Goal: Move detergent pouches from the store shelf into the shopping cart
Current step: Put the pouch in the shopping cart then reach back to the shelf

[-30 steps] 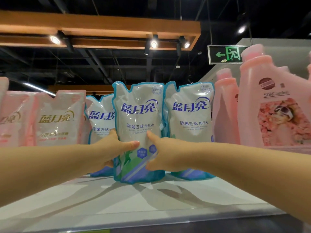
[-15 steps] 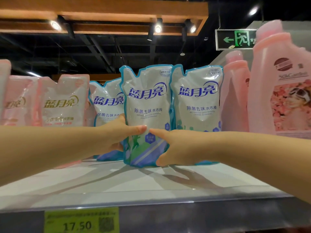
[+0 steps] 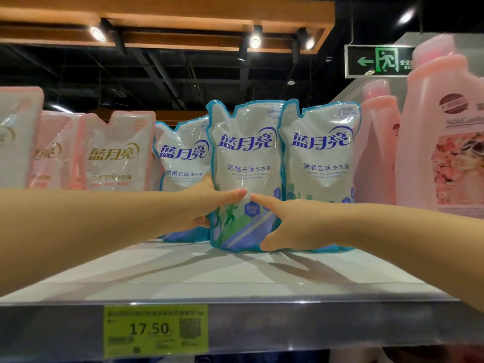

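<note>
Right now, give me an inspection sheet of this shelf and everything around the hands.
Surface: white shelf, pouches standing on it.
Job's things: middle pouch foremost; left pouch and right pouch behind it, all blue; shopping cart not in view.
Clutter: pink pouches at left, pink bottles at right, price tag reading 17.50 on the shelf edge.
Hands: left hand and right hand each grip a side of the middle pouch, thumbs on its front.
Cables: nothing seen.
Surroundings: exit sign, ceiling spotlights.
</note>
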Available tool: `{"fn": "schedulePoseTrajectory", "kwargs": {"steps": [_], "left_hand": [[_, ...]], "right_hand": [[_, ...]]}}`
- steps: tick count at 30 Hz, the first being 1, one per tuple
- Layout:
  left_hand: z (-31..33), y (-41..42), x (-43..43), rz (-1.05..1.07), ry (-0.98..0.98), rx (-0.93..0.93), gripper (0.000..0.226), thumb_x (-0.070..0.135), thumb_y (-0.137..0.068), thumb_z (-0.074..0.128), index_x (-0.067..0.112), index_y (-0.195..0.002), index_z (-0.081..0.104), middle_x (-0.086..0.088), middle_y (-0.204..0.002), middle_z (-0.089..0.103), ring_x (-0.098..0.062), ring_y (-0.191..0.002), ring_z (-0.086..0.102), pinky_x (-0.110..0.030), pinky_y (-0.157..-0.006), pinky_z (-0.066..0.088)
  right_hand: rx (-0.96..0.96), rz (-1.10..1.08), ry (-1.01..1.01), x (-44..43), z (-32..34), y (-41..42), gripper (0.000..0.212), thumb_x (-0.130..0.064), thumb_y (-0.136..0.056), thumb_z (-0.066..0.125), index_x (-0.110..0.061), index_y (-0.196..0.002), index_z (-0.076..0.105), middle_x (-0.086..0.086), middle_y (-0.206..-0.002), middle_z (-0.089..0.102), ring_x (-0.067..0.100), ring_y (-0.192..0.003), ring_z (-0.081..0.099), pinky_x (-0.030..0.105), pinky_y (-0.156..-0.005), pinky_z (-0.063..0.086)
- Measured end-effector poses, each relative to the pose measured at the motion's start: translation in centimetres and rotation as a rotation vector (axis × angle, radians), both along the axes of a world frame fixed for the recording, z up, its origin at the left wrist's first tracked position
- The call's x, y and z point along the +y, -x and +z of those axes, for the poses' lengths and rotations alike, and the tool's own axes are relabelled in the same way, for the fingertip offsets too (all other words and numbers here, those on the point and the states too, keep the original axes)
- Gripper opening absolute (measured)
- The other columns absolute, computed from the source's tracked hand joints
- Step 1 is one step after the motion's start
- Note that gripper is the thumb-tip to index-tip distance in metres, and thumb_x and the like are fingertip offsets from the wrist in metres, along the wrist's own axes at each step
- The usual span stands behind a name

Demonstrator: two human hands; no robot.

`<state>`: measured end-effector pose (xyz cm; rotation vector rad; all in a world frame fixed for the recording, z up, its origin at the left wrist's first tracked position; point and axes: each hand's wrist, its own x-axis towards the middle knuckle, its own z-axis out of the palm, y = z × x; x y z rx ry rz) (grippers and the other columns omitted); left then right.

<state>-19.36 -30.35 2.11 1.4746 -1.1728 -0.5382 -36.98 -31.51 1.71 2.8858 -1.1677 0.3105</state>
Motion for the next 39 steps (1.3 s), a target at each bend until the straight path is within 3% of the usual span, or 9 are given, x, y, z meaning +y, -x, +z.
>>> {"fn": "schedulePoseTrajectory", "kwargs": {"steps": [4, 8, 14, 17, 21, 25, 29, 34, 39], "left_hand": [[0.1, -0.6, 0.9, 0.056, -0.141, -0.102, 0.084, 0.039, -0.071, 0.074, 0.023, -0.139, 0.028, -0.004, -0.139, 0.044, -0.032, -0.125, 0.045, -0.064, -0.095, 0.04], [-0.4, -0.9, 1.6, 0.037, -0.238, -0.152, 0.054, 0.03, -0.08, 0.07, 0.018, -0.126, 0.043, -0.004, -0.118, 0.055, -0.027, -0.105, 0.056, -0.049, -0.085, 0.05], [-1.2, -0.2, 1.1, -0.104, -0.182, -0.129, 0.02, 0.02, -0.081, 0.07, 0.026, -0.091, 0.054, 0.003, -0.096, 0.065, -0.015, -0.09, 0.06, -0.036, -0.092, 0.05], [-1.1, -0.2, 1.0, -0.093, -0.185, -0.095, 0.022, 0.016, -0.082, 0.068, 0.022, -0.095, 0.051, 0.002, -0.099, 0.064, -0.02, -0.1, 0.06, -0.035, -0.088, 0.051], [-1.0, 0.1, 1.7, -0.076, -0.224, -0.109, 0.035, 0.021, -0.083, 0.067, 0.02, -0.112, 0.048, 0.0, -0.107, 0.062, -0.022, -0.108, 0.058, -0.038, -0.093, 0.049], [-0.7, 0.5, 2.3, 0.143, -0.11, -0.243, 0.054, 0.029, -0.082, 0.069, 0.018, -0.127, 0.041, -0.003, -0.117, 0.053, -0.022, -0.109, 0.051, -0.036, -0.09, 0.045], [0.0, 1.6, 3.6, 0.291, 0.01, -0.374, 0.071, 0.032, -0.083, 0.068, 0.017, -0.14, 0.03, -0.009, -0.133, 0.049, -0.025, -0.116, 0.05, -0.033, -0.087, 0.04], [0.2, 4.8, 6.1, 0.327, 0.097, -0.548, 0.05, 0.022, -0.085, 0.065, 0.018, -0.13, 0.044, -0.009, -0.129, 0.049, -0.019, -0.099, 0.047, -0.028, -0.079, 0.036], [-0.3, 10.0, 8.9, 0.231, 0.2, -0.601, 0.032, 0.011, -0.086, 0.062, 0.018, -0.117, 0.054, -0.003, -0.114, 0.053, -0.017, -0.101, 0.051, -0.027, -0.08, 0.04]], "right_hand": [[0.018, -0.009, 0.009, -0.1, -0.3, 0.2, 0.081, -0.035, -0.091, 0.051, -0.038, -0.149, -0.006, 0.003, -0.106, 0.048, 0.023, -0.094, 0.049, 0.028, -0.078, 0.037], [0.024, -0.005, -0.021, -0.2, -0.4, 0.5, 0.084, -0.035, -0.091, 0.053, -0.039, -0.148, -0.01, 0.006, -0.125, 0.052, 0.022, -0.096, 0.05, 0.027, -0.081, 0.039], [0.013, 0.002, -0.029, -0.7, -0.9, 0.1, 0.089, -0.034, -0.091, 0.054, -0.038, -0.147, -0.016, 0.003, -0.156, 0.019, 0.027, -0.121, 0.047, 0.029, -0.09, 0.038], [-0.007, 0.007, -0.029, -0.8, -1.1, 0.2, 0.091, -0.034, -0.09, 0.055, -0.039, -0.147, -0.016, 0.002, -0.157, 0.016, 0.028, -0.129, 0.042, 0.031, -0.098, 0.037], [-0.028, 0.013, -0.03, -0.5, -1.2, 0.5, 0.091, -0.032, -0.09, 0.056, -0.038, -0.147, -0.014, 0.002, -0.157, 0.015, 0.027, -0.129, 0.041, 0.029, -0.095, 0.036], [-0.1, 0.029, 0.019, 0.2, -1.0, 1.6, 0.088, -0.029, -0.09, 0.056, -0.035, -0.149, -0.01, -0.004, -0.157, 0.013, 0.024, -0.132, 0.037, 0.028, -0.098, 0.035], [-0.182, 0.036, 0.116, 1.4, -0.6, 3.6, 0.083, -0.028, -0.09, 0.053, -0.035, -0.15, -0.004, -0.004, -0.154, 0.02, 0.024, -0.127, 0.042, 0.028, -0.094, 0.037], [-0.328, 0.051, 0.228, 3.3, -0.2, 7.3, 0.075, -0.019, -0.088, 0.054, -0.032, -0.15, 0.013, -0.001, -0.149, 0.036, 0.02, -0.123, 0.046, 0.028, -0.092, 0.04], [-0.465, 0.047, 0.26, 5.1, -0.2, 12.2, 0.067, -0.016, -0.09, 0.055, -0.035, -0.147, 0.023, 0.004, -0.136, 0.052, 0.022, -0.122, 0.05, 0.035, -0.099, 0.042]]}}
